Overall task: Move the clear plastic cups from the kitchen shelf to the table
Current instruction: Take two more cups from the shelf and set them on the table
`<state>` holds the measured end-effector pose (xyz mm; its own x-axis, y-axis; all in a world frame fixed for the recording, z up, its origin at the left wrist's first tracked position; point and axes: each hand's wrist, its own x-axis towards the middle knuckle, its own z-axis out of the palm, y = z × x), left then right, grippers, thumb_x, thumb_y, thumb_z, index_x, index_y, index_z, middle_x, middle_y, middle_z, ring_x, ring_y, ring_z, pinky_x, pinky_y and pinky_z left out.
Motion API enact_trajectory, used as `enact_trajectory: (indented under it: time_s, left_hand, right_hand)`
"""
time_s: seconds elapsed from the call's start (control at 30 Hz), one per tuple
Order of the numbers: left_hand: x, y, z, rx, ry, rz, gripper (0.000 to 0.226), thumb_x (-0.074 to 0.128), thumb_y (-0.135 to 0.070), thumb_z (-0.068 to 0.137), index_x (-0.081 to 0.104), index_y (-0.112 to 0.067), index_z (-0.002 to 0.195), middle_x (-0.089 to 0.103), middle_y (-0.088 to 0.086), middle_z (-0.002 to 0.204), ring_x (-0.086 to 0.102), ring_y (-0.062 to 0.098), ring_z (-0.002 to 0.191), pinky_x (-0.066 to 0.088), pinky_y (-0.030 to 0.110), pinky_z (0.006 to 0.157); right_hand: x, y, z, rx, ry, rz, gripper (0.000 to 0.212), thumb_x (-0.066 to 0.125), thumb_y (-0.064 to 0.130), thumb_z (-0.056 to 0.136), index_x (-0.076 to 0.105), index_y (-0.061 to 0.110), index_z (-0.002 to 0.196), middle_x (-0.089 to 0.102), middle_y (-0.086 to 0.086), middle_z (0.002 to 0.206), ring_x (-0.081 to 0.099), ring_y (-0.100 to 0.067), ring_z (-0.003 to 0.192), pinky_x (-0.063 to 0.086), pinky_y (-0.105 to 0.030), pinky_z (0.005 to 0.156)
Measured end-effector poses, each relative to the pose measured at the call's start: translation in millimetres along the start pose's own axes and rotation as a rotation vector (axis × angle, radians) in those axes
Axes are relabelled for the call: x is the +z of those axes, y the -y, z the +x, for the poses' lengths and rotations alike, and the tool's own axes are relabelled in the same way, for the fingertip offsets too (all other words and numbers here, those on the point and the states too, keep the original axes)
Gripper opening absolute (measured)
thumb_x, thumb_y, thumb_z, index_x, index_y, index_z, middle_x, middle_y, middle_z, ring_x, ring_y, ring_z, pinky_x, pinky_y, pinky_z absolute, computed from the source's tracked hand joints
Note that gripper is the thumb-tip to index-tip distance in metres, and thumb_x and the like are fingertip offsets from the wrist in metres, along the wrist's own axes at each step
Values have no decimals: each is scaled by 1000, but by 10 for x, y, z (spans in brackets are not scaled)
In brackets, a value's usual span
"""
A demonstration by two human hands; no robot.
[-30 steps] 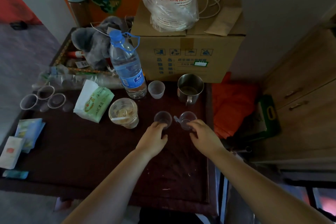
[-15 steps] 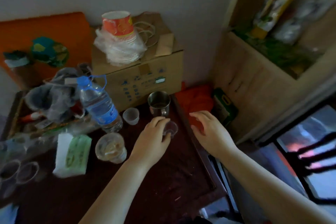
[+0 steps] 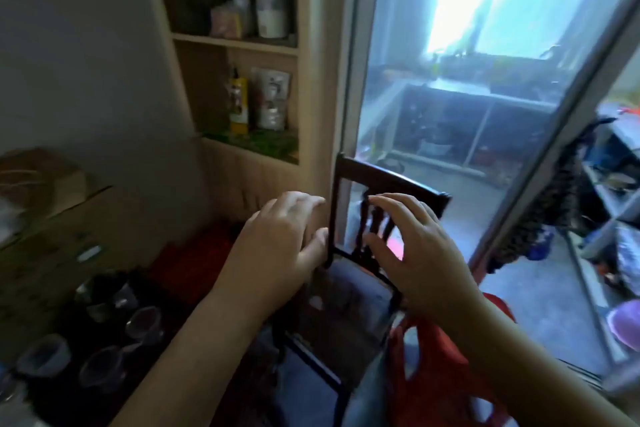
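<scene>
Three clear plastic cups stand on the dark table [image 3: 221, 392] at the lower left: one [image 3: 143, 321], another [image 3: 100, 369] and a paler one [image 3: 43, 354]. My left hand [image 3: 277, 246] is raised in mid-air, empty, with the fingers loosely apart. My right hand [image 3: 412, 250] hovers beside it, also empty with spread fingers. Both hands are up and to the right of the cups, in front of a dark wooden chair [image 3: 367, 253]. A wooden shelf unit [image 3: 242, 45] with bottles and packets stands behind; no clear cups are discernible on it.
A metal mug [image 3: 100, 291] sits on the table by a cardboard box [image 3: 52, 243]. The chair holds a red cloth [image 3: 443, 374] and stands against a glass sliding door [image 3: 467, 97]. A metal rack [image 3: 616, 218] is at the far right.
The view has swung up and right from the table toward the shelf and door. Both hands have left the cups on the table and risen, empty.
</scene>
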<state>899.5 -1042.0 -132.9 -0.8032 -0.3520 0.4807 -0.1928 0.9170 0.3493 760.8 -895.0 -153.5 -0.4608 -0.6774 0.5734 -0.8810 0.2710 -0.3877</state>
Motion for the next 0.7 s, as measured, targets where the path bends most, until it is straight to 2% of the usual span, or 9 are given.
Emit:
enact_trajectory:
  time_s: [0.07, 0.17, 0.3, 0.4, 0.53, 0.7]
  left_hand:
    - [194, -606, 116, 79, -9, -29, 46, 43, -40, 82, 53, -18, 122, 58, 0, 121, 53, 21, 109, 44, 38, 92]
    - [576, -1573, 200, 176, 11, -99, 47, 44, -39, 79, 56, -17, 120, 60, 2, 119, 56, 24, 109, 46, 42, 91]
    - [1104, -2903, 184, 306, 81, -179, 49, 42, -43, 79, 56, -17, 119, 60, 3, 120, 55, 24, 111, 44, 40, 95]
    - [1383, -3861, 168, 417, 110, -234, 42, 49, -38, 81, 57, -17, 117, 61, 2, 116, 57, 23, 104, 40, 28, 88]
    - [1607, -5026, 217, 577, 135, -302, 48, 43, -44, 82, 55, -17, 119, 61, 4, 119, 58, 27, 107, 47, 40, 91]
    - [1818, -6138, 378, 740, 114, -363, 49, 42, -48, 82, 53, -20, 122, 59, 1, 121, 56, 24, 111, 46, 42, 93]
  right_hand:
    - [-563, -276, -337, 62, -69, -61, 48, 50, 42, 83, 53, 18, 124, 56, 1, 126, 49, -16, 117, 34, -22, 100]
    - [-1448, -696, -952, 157, -157, -127, 47, 50, 42, 83, 50, 20, 125, 55, 3, 124, 52, -15, 110, 38, -24, 98]
    - [-2588, -1212, -1851, 287, -241, -284, 48, 51, 42, 84, 51, 18, 126, 55, 1, 123, 47, -8, 112, 28, -10, 96]
    - [-3393, -1499, -2491, 375, -295, -398, 50, 49, 44, 85, 49, 16, 127, 55, -2, 125, 47, -13, 116, 30, -16, 98]
    - [-4375, -1766, -3185, 482, -400, -467, 51, 44, 47, 87, 45, 19, 129, 50, 2, 125, 45, -11, 118, 27, -14, 99]
    - [-5186, -2093, -3676, 573, -541, -517, 56, 44, 49, 85, 41, 22, 133, 47, 1, 132, 42, -10, 122, 34, -30, 103]
